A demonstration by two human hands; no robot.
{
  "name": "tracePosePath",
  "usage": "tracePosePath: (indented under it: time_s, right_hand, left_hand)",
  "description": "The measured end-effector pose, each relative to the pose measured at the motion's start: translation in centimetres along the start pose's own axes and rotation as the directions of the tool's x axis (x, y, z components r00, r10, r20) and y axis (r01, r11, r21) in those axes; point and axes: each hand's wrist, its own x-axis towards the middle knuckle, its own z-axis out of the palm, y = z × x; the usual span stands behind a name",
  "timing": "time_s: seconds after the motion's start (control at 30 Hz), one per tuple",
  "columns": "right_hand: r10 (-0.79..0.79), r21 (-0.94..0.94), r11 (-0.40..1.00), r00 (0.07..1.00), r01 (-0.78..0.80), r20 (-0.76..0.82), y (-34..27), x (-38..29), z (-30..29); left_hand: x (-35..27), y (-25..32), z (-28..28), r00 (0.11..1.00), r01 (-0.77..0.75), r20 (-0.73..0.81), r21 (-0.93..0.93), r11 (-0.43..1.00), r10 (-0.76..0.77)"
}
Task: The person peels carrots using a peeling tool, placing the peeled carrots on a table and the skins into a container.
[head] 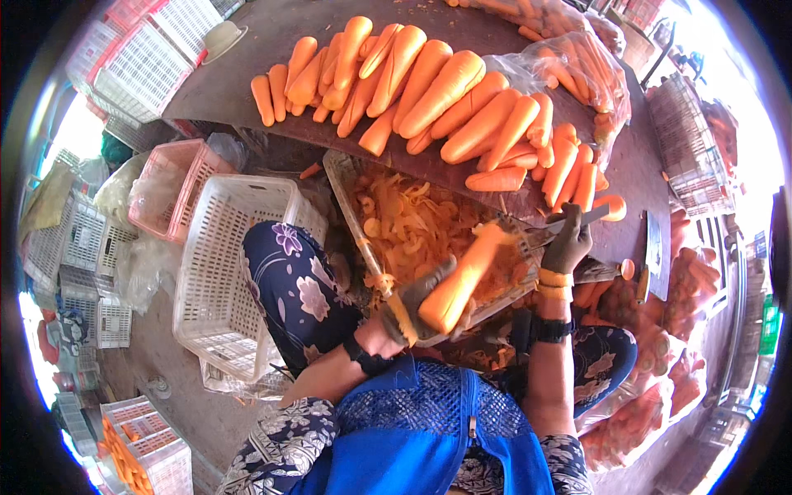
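My left hand (411, 303), in a dark glove, holds a large carrot (461, 278) by its thick end over a crate (352, 210) of orange peelings (402, 210). The carrot slants up and to the right, its far end blurred. My right hand (568, 244), also gloved, grips a metal-bladed hand tool (541, 235) close to that far end. Its exact kind is unclear. Just beyond, a row of carrots (442, 93) lies along the near edge of the dark table (216, 93). Shreds of peel cling to the crate's rim beside my left hand.
A white plastic basket (216, 272) stands left of my knee, with a pink crate (167, 185) behind it. A cleaver (654, 257) lies at the table's right edge. Filled mesh sacks (643, 396) stand at right. A clear bag of carrots (581, 68) rests on the table.
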Motion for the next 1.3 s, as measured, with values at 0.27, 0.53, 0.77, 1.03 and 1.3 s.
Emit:
tracePosePath:
  time_s: [0.27, 0.53, 0.77, 1.03, 1.3]
  right_hand:
    - [0.2, -0.146, 0.978, 0.847, -0.147, 0.492, -4.3, -12.7, 5.4]
    - [0.047, -0.093, 0.996, 0.894, -0.007, 0.446, -0.6, -6.0, 5.7]
    - [0.038, -0.092, 0.995, 0.998, -0.033, 0.051, -0.9, -2.1, -3.4]
    - [0.149, -0.064, 0.988, 0.977, -0.141, 0.151, 0.6, -3.1, -5.0]
    - [0.104, -0.092, 0.992, 0.98, -0.089, 0.171, 0.3, -2.8, -5.2]
  left_hand:
    - [1.8, -0.9, -2.2, 0.985, -0.172, -0.037, -0.229, 0.958, 0.168]
    - [4.6, -0.4, -7.1, 0.98, -0.152, -0.123, 0.038, 0.988, 0.156]
    - [9.5, 1.7, -1.3, 0.833, 0.359, 0.008, 0.752, -0.553, 0.553]
    - [25.2, 0.1, -6.7, 0.873, 0.299, 0.055, 0.724, -0.622, 0.484]
    - [17.0, 2.1, 0.5, 0.921, 0.168, 0.117, 0.742, -0.649, 0.372]
